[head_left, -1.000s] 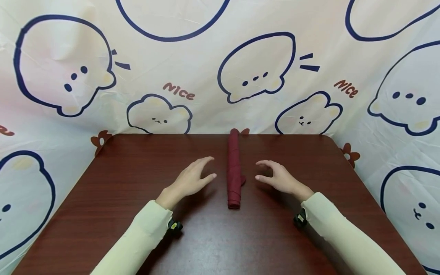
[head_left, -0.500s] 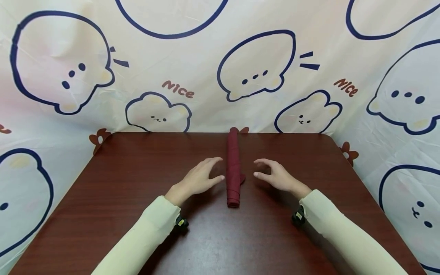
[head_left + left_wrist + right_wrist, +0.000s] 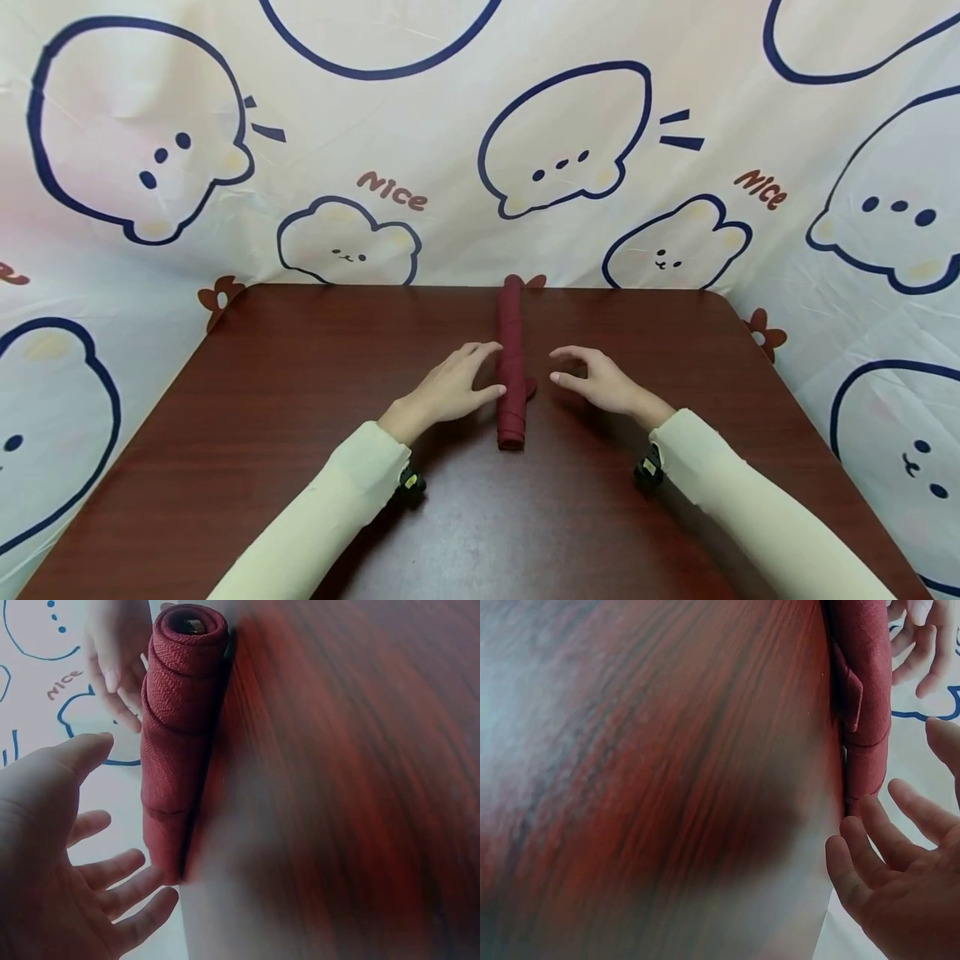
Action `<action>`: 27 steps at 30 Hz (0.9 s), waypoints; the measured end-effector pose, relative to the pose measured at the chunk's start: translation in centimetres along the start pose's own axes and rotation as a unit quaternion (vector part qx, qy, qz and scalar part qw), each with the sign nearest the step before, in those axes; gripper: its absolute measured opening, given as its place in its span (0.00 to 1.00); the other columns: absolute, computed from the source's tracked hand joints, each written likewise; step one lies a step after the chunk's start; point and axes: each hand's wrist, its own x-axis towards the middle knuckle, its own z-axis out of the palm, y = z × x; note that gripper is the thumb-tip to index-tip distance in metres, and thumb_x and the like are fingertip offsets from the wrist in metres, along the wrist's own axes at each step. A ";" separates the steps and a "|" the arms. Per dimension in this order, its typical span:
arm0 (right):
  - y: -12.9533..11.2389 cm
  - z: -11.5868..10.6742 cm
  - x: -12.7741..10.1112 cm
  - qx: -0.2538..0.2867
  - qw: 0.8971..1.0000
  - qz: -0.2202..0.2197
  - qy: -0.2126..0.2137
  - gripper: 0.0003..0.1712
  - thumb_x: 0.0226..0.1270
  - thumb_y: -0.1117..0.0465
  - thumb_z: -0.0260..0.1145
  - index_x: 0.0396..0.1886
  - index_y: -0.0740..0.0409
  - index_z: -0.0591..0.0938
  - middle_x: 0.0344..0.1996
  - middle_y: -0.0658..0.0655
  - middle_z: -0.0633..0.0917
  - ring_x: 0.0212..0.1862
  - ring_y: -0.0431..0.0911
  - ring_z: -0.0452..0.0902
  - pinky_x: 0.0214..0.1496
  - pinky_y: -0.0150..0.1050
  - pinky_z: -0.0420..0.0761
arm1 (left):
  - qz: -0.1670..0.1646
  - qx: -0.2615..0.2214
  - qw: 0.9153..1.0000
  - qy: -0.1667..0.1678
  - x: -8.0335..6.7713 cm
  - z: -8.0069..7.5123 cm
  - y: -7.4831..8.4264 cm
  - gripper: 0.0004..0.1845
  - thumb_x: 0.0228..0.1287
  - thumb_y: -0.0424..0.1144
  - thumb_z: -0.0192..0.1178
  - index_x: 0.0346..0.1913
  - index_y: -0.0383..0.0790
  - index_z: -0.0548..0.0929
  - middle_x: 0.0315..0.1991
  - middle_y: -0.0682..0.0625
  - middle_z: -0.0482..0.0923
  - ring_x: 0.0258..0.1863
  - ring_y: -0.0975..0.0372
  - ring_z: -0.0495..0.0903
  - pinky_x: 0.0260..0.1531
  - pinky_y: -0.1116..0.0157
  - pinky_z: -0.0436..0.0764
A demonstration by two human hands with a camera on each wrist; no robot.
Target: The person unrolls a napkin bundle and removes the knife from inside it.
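Note:
A dark red rolled-up cloth [image 3: 512, 367] lies lengthwise on the brown table, a small flap sticking out on its right side. In the left wrist view the near end of the cloth roll [image 3: 184, 712] shows its spiral layers and a hollow middle. My left hand [image 3: 442, 392] is at the roll's left side, thumb and fingertips right at its edge, fingers spread and gently bent. To the right, a short gap away, my right hand [image 3: 603, 383] faces the roll with relaxed fingers and holds nothing. The right wrist view shows the roll's flap [image 3: 850, 694] in front of that hand.
The brown wooden table [image 3: 300, 350] has rounded far corners. Behind it and at both sides hangs a pale curtain [image 3: 442, 150] printed with cartoon bears and flowers. The roll's far end reaches the table's back edge. Each wrist carries a small black device [image 3: 649, 467].
My left hand has moved right, from a gap beside the cloth roll up to its left edge. The right hand has shifted slightly left. The roll lies in the same place.

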 end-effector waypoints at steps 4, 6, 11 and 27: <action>-0.2 0.2 0.3 0.002 1.000 -0.005 -0.011 0.27 0.74 0.53 0.64 0.66 0.63 0.76 0.64 0.64 0.80 0.67 0.57 0.74 0.70 0.60 0.71 | 0.002 -0.003 1.000 -0.005 0.3 0.3 0.3 0.39 0.69 0.56 0.63 0.78 0.54 0.61 0.76 0.44 0.63 0.73 0.48 0.67 0.67 0.43 0.73; -0.1 0.3 0.5 0.004 1.000 -0.012 -0.019 0.25 0.75 0.55 0.64 0.65 0.63 0.77 0.63 0.63 0.80 0.67 0.57 0.74 0.70 0.60 0.71 | 0.002 -0.001 1.000 -0.012 0.4 0.4 0.3 0.40 0.68 0.57 0.64 0.78 0.55 0.60 0.76 0.44 0.62 0.73 0.47 0.66 0.66 0.43 0.73; -0.1 0.5 0.8 0.009 0.999 -0.036 -0.035 0.20 0.73 0.61 0.65 0.61 0.64 0.80 0.58 0.63 0.84 0.61 0.57 0.78 0.67 0.59 0.75 | 0.011 0.004 1.000 -0.027 0.6 0.6 0.5 0.43 0.63 0.58 0.67 0.78 0.59 0.60 0.76 0.43 0.60 0.72 0.46 0.65 0.65 0.42 0.74; -0.9 1.1 2.0 0.008 0.997 -0.059 -0.057 0.12 0.69 0.63 0.68 0.50 0.60 0.88 0.48 0.61 0.88 0.45 0.48 0.77 0.51 0.42 0.79 | 0.056 0.028 0.998 -0.032 1.4 1.2 0.9 0.40 0.63 0.58 0.68 0.76 0.58 0.66 0.79 0.49 0.61 0.75 0.46 0.62 0.68 0.39 0.68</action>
